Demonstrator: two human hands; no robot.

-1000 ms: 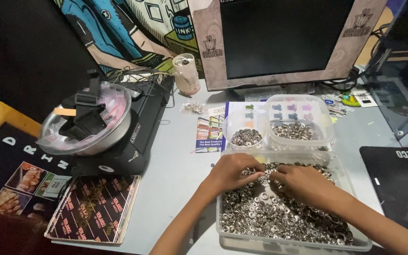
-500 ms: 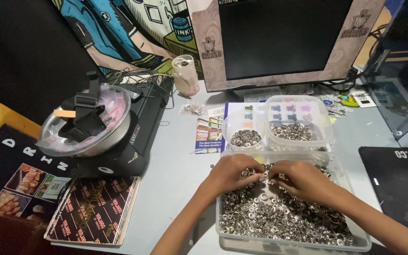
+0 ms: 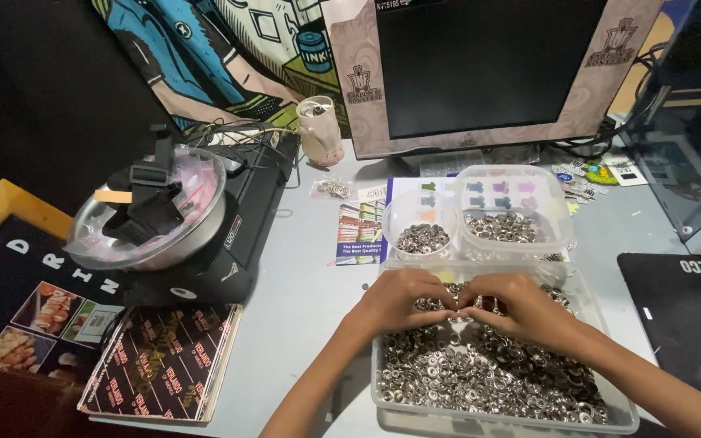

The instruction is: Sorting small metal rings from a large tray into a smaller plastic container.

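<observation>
A clear plastic tray (image 3: pixel 383 396) full of several small silver metal rings lies on the grey table in front of me. My left hand (image 3: pixel 399 298) and my right hand (image 3: pixel 521 307) rest over its far part, fingertips meeting at the middle and pinching small metal pieces together. What exactly sits between the fingers is too small to tell. Just beyond the hands stand a small round clear cup (image 3: pixel 422 238) of metal pieces and a wider clear tub (image 3: pixel 506 227) with more of them.
A black machine (image 3: pixel 241 219) with a clear bowl (image 3: pixel 152 212) on top stands at left. Printed booklets (image 3: pixel 164 361) lie at the front left. A monitor (image 3: pixel 480 69) stands at the back, with a small can (image 3: pixel 320 130) beside it. A black mat (image 3: pixel 691 316) lies at right.
Both hands have drawn closer together over the tray's far part, fingertips now meeting. The containers have not moved.
</observation>
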